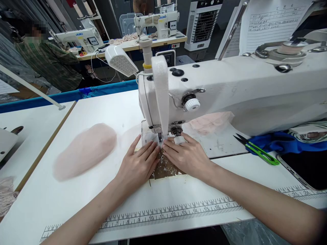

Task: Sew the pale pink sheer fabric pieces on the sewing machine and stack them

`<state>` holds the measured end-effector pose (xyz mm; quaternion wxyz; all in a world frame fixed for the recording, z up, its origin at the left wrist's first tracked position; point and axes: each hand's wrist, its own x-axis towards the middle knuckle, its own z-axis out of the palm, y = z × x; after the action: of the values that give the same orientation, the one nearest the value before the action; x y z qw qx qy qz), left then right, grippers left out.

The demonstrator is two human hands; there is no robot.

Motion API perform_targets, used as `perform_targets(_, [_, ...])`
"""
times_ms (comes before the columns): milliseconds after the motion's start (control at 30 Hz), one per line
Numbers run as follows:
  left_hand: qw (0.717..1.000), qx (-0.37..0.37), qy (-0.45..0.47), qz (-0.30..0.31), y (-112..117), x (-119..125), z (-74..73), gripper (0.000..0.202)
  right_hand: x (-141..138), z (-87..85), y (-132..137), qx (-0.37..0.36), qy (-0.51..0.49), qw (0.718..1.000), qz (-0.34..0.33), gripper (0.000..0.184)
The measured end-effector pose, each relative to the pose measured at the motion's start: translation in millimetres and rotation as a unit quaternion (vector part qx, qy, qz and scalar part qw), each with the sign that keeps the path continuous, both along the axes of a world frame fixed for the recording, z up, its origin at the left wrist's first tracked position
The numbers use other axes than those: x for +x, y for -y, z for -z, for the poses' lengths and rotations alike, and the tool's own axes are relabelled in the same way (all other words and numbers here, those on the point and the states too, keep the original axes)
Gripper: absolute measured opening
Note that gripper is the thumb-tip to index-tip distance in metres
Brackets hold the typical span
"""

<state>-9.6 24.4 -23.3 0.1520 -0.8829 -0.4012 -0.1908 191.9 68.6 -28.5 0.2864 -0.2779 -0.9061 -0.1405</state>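
My left hand (pixel 142 162) lies flat on the machine bed, fingers stretched toward the presser foot (pixel 160 137) from the left. From the right, my right hand (pixel 188 154) reaches the same spot, its fingers extended and their tips close to the foot. Something thin and sheer shows under the fingertips, too small and covered to make out fully. Between the hands is a brown plate (pixel 167 166) under shiny clear tape. The white sewing machine (pixel 217 88) rises over both hands. A sheer pale pink fabric piece (pixel 87 151) rests on the table to the left.
More pink fabric (pixel 211 122) lies behind the needle area. Green thread snips (pixel 258 149), a blue cloth (pixel 270 141) and a phone (pixel 306 168) lie at right. A printed ruler (pixel 163 216) runs along the front edge. A person (pixel 48 58) is at another machine (pixel 79 39) behind.
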Motion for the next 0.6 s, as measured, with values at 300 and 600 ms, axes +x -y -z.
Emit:
perform_targets(300, [0.999, -0.031, 0.004, -0.016, -11, -1, 0.7, 0.035, -2, -0.9, -3, -0.022, 0.028, 0.999, 0.022, 0.022])
perform_targets(600, [0.998, -0.048, 0.007, -0.04, -16, -2, 2.9, 0.042, 3, -0.6, -3, -0.026, 0.023, 0.999, 0.029, 0.021])
